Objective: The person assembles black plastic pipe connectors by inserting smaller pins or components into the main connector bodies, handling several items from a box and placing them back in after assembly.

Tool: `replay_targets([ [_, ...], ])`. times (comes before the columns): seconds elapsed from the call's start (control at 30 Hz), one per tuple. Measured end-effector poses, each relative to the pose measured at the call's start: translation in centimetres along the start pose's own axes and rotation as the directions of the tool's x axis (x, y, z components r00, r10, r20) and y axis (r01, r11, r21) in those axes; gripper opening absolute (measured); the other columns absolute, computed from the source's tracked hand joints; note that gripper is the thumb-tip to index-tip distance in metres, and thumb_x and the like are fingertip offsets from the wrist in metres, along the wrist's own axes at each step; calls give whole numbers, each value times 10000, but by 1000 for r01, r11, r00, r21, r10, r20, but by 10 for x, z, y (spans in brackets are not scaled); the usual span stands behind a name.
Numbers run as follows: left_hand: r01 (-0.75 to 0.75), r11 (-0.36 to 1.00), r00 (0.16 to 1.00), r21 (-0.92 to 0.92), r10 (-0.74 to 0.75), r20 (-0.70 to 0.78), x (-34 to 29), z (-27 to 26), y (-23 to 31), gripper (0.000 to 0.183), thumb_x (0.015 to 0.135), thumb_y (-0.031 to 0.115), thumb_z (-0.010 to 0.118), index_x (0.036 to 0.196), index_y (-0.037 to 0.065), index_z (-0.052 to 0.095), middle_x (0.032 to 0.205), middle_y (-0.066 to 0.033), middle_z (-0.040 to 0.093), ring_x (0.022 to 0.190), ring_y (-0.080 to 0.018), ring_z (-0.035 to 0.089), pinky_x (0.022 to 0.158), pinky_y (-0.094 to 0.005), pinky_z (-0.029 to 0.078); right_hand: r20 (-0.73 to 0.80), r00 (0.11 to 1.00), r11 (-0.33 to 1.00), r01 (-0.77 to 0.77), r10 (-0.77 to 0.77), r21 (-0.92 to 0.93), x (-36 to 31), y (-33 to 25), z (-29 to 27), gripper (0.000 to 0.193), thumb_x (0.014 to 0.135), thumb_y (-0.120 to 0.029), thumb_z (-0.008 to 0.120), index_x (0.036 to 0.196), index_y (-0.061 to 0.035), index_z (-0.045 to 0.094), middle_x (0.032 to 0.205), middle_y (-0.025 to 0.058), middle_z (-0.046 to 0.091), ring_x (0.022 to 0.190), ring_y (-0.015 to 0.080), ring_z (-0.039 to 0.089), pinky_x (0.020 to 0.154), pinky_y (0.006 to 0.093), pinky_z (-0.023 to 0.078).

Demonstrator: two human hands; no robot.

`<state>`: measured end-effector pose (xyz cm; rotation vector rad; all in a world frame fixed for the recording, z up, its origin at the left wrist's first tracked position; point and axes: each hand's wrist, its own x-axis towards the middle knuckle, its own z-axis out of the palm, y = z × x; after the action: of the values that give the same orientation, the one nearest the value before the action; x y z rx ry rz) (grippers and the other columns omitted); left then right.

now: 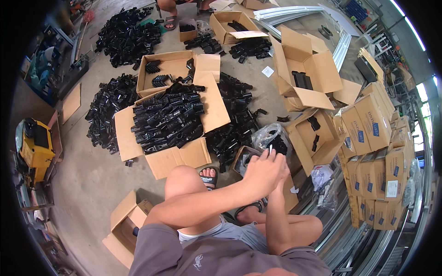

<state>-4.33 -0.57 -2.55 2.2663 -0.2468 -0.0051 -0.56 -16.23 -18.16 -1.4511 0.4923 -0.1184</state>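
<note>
My left hand (263,171) and my right hand (282,177) are together in front of my knees, both with fingers closed. A small thin white piece (270,149) pokes up at the left hand's fingers; its kind is too small to tell, and the left hand hides much of the right. Just beyond them lies a clear plastic bag (262,137) with small black parts (277,145) in it. A small open carton (236,164) stands beside the left wrist. To the right, a tilted open cardboard box (301,133) holds a few black plastic pieces (314,123).
A large open box (129,131) ahead is heaped with black plastic fittings (168,117). Piles of similar fittings (110,110) cover the floor around it. Stacked cartons (368,124) and long metal profiles (322,248) lie at right. Another person's foot (170,22) shows far ahead.
</note>
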Motion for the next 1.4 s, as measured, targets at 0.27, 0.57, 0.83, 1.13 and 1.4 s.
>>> replay_targets([
  [0.27, -347, 936, 929, 65, 333, 158, -5, 24, -3, 400, 763, 278, 772, 1016, 34, 580, 990, -123, 644, 1019, -307, 645, 789, -392, 541, -11, 999, 607, 21, -49, -795, 29, 34, 37, 421, 967, -464, 564, 930, -60, 673, 818, 88, 692, 660, 254, 647, 609, 371, 510],
  [0.57, -256, 967, 960, -2, 254, 116, 0, 10, -6, 294, 855, 231, 691, 1045, 30, 592, 1027, -133, 653, 1082, -307, 624, 903, -402, 512, 259, 891, 926, -375, 373, -44, 16, -12, 66, 631, 1001, -548, 458, 1352, -28, 525, 1304, 166, 600, 1120, 289, 633, 901, 378, 521],
  [0.83, 19, 996, 959, -87, -42, -279, 64, 10, -15, 565, 987, 426, 483, 1421, 64, 472, 1551, -291, 263, 1459, -478, 182, 1158, -624, 156, 423, 906, 783, -252, -17, 569, -77, -137, 57, 705, 1042, -535, 317, 1461, 29, 375, 1514, 222, 383, 1402, 337, 379, 1163, 445, 293],
  [1.13, 212, 767, 931, -606, -346, -113, 84, 8, -52, 538, 1050, 430, 418, 1357, 8, 549, 1550, -226, 345, 1477, -287, 267, 1182, -358, 226, 531, 847, 723, 350, 28, -595, -4, 15, 53, 340, 972, -242, 483, 1123, -2, 670, 1131, 242, 656, 1086, 382, 620, 944, 408, 468],
  [1.4, 181, 860, 882, -478, -357, -308, 53, -94, -21, 321, 1011, 244, 528, 1117, -8, 695, 1293, -223, 625, 1262, -286, 568, 1050, -372, 418, 306, 935, 820, 314, -179, -479, 31, 58, 65, 286, 935, -249, 603, 1033, 0, 703, 949, 214, 712, 890, 343, 706, 801, 400, 536],
])
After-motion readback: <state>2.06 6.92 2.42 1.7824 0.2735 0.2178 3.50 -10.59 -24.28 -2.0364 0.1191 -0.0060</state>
